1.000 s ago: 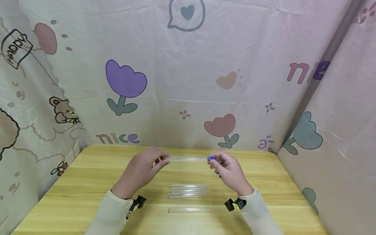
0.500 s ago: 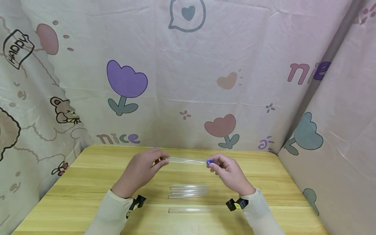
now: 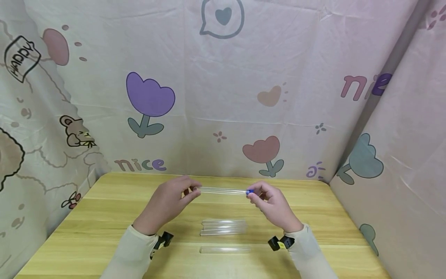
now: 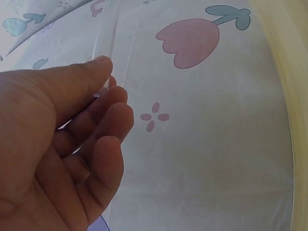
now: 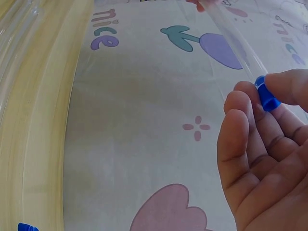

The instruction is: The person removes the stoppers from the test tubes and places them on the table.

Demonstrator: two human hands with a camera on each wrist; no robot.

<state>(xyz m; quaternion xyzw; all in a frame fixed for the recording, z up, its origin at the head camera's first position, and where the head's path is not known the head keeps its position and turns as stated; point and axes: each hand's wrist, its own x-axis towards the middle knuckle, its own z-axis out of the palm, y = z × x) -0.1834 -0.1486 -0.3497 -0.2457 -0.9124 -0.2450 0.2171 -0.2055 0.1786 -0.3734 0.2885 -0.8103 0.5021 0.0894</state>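
Note:
Both hands hold a clear test tube (image 3: 221,190) crosswise above the table, its right end slightly lower in the head view. My left hand (image 3: 170,203) pinches the tube's left end between thumb and fingers; that tip is partly hidden by the fingers in the left wrist view. At the other end, my right hand (image 3: 273,203) pinches a blue stopper (image 5: 266,94) between thumb and fingertips. The stopper sits in line with the tube, right at its mouth. The remaining right fingers are loosely bent.
Below the hands, several clear tubes (image 3: 223,227) lie side by side on the wooden table (image 3: 104,217). A single tube (image 3: 224,250) lies nearer the front. Another blue piece (image 5: 28,227) shows at the right wrist view's lower edge. A printed cloth (image 3: 209,85) hangs behind.
The tube's right end has dipped slightly with the right hand, so the tube now slants a little. The left hand stays put, and the tubes on the table have not moved.

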